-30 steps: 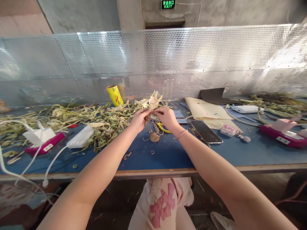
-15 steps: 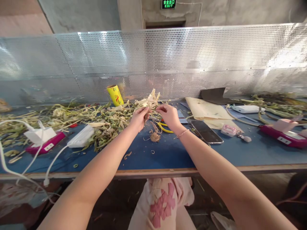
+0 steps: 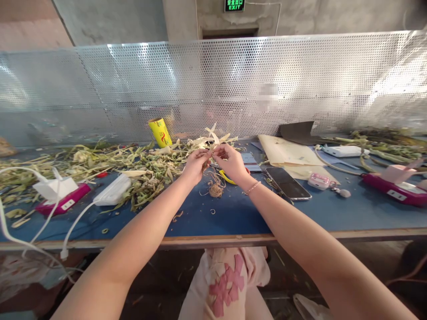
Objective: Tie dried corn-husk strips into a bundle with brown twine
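Observation:
Both hands meet above the middle of the blue table (image 3: 233, 213). My left hand (image 3: 195, 165) is closed round the base of a bundle of pale dried husk strips (image 3: 213, 138) that fans upward. My right hand (image 3: 231, 161), with a thin bracelet at the wrist, pinches the same bundle from the right. Directly below the hands lies a small tangle of brown twine (image 3: 215, 189). A yellow-handled cutter (image 3: 228, 178) lies partly hidden under my right hand.
A heap of green and dry plant scraps (image 3: 100, 162) covers the left of the table, with a yellow roll (image 3: 160, 132) behind it. A phone (image 3: 287, 183), beige paper (image 3: 283, 153), white chargers (image 3: 111, 191) with cables and pink devices (image 3: 393, 184) lie around. A perforated metal screen (image 3: 213, 84) closes the back.
My right hand pulled slightly away from the bundle, then came back against my left hand. The husk bundle has tipped lower and sits closer to the hands.

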